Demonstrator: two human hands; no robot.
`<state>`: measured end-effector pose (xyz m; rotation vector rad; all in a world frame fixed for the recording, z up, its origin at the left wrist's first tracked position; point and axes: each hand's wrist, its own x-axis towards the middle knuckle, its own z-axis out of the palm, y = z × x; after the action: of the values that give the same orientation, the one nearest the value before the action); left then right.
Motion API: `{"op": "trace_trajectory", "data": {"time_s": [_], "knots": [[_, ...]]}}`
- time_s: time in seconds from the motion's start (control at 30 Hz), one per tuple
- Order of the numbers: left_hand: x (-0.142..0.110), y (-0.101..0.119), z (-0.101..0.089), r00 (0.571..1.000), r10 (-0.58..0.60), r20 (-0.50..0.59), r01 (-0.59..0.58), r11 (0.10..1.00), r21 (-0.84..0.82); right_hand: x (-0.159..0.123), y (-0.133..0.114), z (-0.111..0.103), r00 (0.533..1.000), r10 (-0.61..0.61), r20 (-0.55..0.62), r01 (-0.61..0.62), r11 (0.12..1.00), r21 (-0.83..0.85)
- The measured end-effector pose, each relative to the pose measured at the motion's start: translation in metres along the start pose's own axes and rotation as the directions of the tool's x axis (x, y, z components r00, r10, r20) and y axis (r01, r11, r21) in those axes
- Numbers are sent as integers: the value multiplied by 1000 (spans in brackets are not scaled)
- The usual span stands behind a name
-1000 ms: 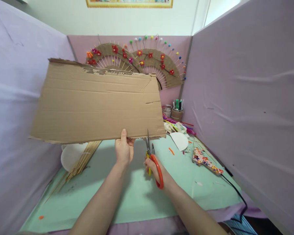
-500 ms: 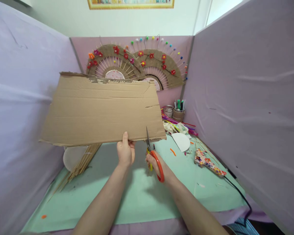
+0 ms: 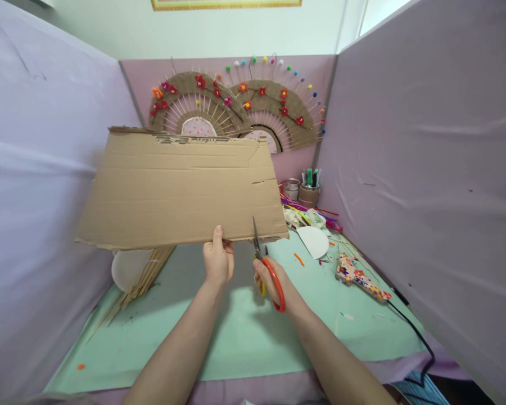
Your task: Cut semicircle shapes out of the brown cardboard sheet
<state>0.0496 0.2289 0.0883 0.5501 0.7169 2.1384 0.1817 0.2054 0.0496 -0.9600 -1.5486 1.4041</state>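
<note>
My left hand [image 3: 219, 260] pinches the lower edge of a large piece of brown cardboard [image 3: 181, 188], thumb in front and fingers behind. The sheet is held up over the table, its top edge torn and ragged, with a short slit near the right side. In my right hand [image 3: 270, 277] are scissors [image 3: 277, 285] with one red-orange and one yellow handle loop. Their blades point up at the cardboard's bottom edge, right of my left hand. One blade lies in front of the sheet; the other is mostly hidden.
Bamboo sticks [image 3: 145, 277] and a white round piece [image 3: 129, 270] lie at left. On the right are a floral glue gun [image 3: 360, 278] with a black cord, a white half-circle [image 3: 314, 242], pipe cleaners [image 3: 310, 212] and a pen holder [image 3: 309, 194]. Decorated fans [image 3: 295, 109] hang behind.
The view has shifted slightly. The cardboard's left end has moved a little to the right; both hands keep their hold on the sheet and the scissors.
</note>
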Motion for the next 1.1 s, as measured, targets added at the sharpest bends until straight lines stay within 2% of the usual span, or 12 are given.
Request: {"op": "trace_trajectory", "data": {"time_s": [0.23,0.47,0.63,0.73,0.87,0.97,1.1], "knots": [[-4,0,1,1000,-1,-15,1,1000,-5,-3,2,4,998,-1,-60,5,998,60],[-9,0,4,999,-20,-32,18,998,-54,-4,12,3,988,1,-153,4,1000,30],[-7,8,6,991,-115,-68,110,991,-80,-7,9,2,987,15,-160,-8,999,44],[-3,11,5,984,-162,-79,158,986,-58,-9,10,3,989,5,-151,2,999,49],[-2,13,3,985,-155,-80,156,988,6,-9,12,3,995,-7,-95,12,999,53],[-5,14,1,987,-144,-74,147,988,37,-7,12,2,999,19,-29,-17,998,67],[-14,12,-3,980,-159,-124,165,985,41,-3,7,3,999,28,19,-30,994,105]]}}
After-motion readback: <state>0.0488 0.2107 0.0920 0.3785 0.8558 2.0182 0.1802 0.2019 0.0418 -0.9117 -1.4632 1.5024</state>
